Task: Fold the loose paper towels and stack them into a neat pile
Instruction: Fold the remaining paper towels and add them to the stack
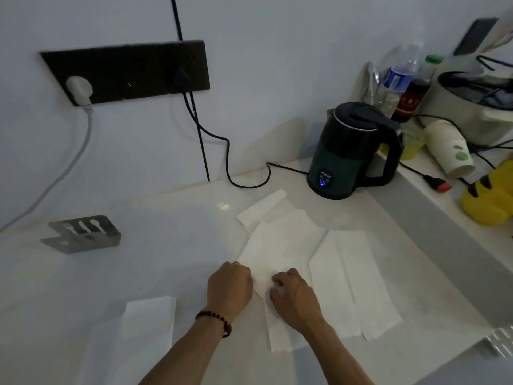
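Several loose white paper towels lie spread on the pale counter (172,218). My left hand (229,284) and my right hand (294,295) both pinch the near edge of the middle paper towel (277,245), fingers curled on it. A long unfolded paper towel (352,284) lies to the right of my hands. Another narrow paper towel (263,208) lies further back, partly under the middle one. A folded paper towel (150,326) lies on the near left of the counter.
A dark green electric kettle (352,154) stands at the back right with its cord. Behind it are bottles (399,76), a paper cup (449,148) and a yellow object (488,195) on a raised ledge. A metal cutlery holder (83,232) sits at the left.
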Motion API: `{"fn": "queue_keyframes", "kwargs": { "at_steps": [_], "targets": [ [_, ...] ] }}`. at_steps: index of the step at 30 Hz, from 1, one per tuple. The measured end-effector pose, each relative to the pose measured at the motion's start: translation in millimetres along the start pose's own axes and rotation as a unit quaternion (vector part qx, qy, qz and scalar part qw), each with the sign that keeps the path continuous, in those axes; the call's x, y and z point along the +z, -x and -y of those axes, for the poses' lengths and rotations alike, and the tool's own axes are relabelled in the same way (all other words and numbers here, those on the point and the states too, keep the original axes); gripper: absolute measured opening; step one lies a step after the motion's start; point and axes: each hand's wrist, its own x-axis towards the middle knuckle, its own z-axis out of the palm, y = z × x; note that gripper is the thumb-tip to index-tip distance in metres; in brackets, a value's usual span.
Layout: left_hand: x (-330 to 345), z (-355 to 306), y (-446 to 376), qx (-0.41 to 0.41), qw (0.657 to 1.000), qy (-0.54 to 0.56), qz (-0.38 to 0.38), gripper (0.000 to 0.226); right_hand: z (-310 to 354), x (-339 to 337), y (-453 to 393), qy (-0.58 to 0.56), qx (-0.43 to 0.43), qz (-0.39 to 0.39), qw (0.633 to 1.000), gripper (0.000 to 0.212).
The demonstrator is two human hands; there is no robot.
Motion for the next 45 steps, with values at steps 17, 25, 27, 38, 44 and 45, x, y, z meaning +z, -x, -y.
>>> {"fn": "queue_keyframes", "kwargs": {
  "at_steps": [17, 25, 27, 38, 44, 45],
  "targets": [
    [-90.1, 34.9, 35.0, -0.209, 0.421, 0.879, 0.081, 0.034, 87.9, -8.6, 26.0, -0.624, 0.218, -0.001, 0.75, 0.024],
    [-92.1, 85.3, 80.4, -0.197, 0.424, 0.878, 0.103, 0.037, 130.7, -6.4, 54.9, -0.692, 0.243, 0.082, 0.675, 0.024],
    [-92.2, 101.1, 89.7, -0.196, 0.465, 0.857, 0.109, 0.035, 135.8, -4.8, 55.6, -0.613, 0.21, 0.044, 0.761, 0.021],
    [-94.7, 143.2, 122.0, -0.149, 0.76, 0.631, 0.041, 0.021, 145.8, 11.6, 80.2, -0.428, 0.047, 0.018, 0.902, 0.053],
    [-87.6, 155.5, 131.9, -0.135, 0.852, 0.502, 0.059, 0.018, 141.2, 36.9, 101.6, -0.34, 0.131, -0.001, 0.931, 0.01],
    [-85.2, 158.7, 132.9, -0.146, 0.863, 0.482, 0.053, 0.015, 141.4, 40.8, 104.3, -0.35, 0.136, -0.003, 0.927, 0.004]
  ]
}}
